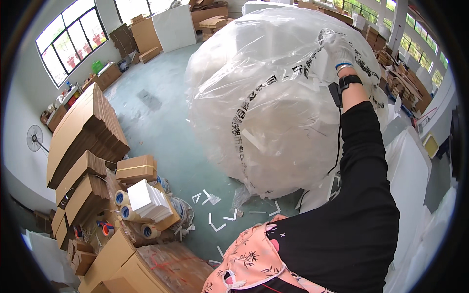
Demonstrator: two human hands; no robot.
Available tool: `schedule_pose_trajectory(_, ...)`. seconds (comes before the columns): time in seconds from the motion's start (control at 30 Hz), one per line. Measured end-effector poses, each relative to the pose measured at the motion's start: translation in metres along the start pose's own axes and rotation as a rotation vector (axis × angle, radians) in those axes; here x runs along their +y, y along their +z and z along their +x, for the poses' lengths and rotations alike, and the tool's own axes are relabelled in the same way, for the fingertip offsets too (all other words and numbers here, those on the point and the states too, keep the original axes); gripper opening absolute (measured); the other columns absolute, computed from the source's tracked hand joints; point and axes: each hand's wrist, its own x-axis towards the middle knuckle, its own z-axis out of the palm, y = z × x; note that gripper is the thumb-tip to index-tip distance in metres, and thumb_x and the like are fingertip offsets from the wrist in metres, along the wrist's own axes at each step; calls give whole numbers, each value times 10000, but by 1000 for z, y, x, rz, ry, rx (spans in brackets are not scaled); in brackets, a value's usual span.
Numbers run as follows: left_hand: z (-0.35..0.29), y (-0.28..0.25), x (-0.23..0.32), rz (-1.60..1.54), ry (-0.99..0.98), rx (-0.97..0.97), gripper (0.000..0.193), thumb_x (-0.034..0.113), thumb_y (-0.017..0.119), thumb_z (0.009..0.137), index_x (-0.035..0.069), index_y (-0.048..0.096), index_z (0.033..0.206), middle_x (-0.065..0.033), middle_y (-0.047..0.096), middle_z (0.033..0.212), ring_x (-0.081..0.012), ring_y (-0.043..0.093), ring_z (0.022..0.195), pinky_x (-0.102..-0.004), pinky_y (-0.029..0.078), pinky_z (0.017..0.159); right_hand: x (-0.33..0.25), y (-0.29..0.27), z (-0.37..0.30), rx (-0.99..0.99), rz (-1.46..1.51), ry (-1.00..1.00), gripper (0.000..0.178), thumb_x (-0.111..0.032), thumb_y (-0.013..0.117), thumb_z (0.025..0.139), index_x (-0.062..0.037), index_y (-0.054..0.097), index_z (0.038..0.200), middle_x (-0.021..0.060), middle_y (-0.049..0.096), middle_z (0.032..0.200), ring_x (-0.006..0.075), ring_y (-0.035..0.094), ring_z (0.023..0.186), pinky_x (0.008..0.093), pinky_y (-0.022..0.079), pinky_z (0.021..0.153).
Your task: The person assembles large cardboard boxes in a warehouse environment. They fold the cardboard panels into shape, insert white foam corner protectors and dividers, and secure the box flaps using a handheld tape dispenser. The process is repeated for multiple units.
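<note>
A huge clear plastic bag (215, 93) with a band of dark printing bulges in front of me, stuffed with white foam-like pieces. My right arm, in a black sleeve, reaches up along its right side. My right hand (338, 51) wears a white knit glove and is closed on the film near the top of the bag; its fingertips blend with the wrinkled plastic. A black wrist strap with a small device and cable sits on that forearm. My left hand is out of the picture.
Stacked flat cardboard (83, 132) stands at the left. Tape rolls (128, 213) and a pile of white foam sheets (146, 200) lie nearer. White strips (217, 227) litter the green floor (166, 132). Large white foam boards (408, 166) lean at the right.
</note>
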Motion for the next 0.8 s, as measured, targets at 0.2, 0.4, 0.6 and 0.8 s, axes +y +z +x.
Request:
schedule_pose_trajectory(0.2, 1, 14, 8, -58, -25, -79, 426, 489, 579, 925, 226, 692, 1241, 12, 672, 1273, -180, 623, 1188, -403, 496, 953, -11, -18, 13, -50, -1, 60, 457, -376, 448, 925, -52, 687, 1141, 248, 632, 1198, 429, 617, 1096, 493, 490, 951)
schedule_pose_trajectory(0.4, 21, 28, -20, -204, 65, 21, 475, 456, 697, 859, 123, 703, 1198, -55, 693, 1215, -199, 639, 1123, -381, 496, 945, 53, -33, 49, -71, -340, -374, 452, -358, 536, 818, -38, 696, 1093, 254, 651, 1137, 415, 622, 1056, 453, 488, 924)
schedule_pose_trajectory(0.6, 46, 44, -23, -160, 237, 15, 545, 489, 743, 807, 53, 716, 1133, -117, 709, 1169, -246, 654, 1095, -384, 488, 949, 79, -154, -39, -120, 52, -10, 446, -324, 574, 747, -35, 704, 1061, 241, 687, 1076, 395, 640, 1064, 450, 483, 932)
schedule_pose_trajectory(0.8, -12, -13, -25, 107, 413, 28, 594, 563, 700, 799, 66, 712, 1124, -147, 683, 1207, -301, 637, 1153, -411, 476, 960, 50, -186, -151, 405, -536, 109, 342, -276, 591, 824, -151, 727, 1112, 173, 671, 1121, 374, 656, 1051, 485, 530, 857)
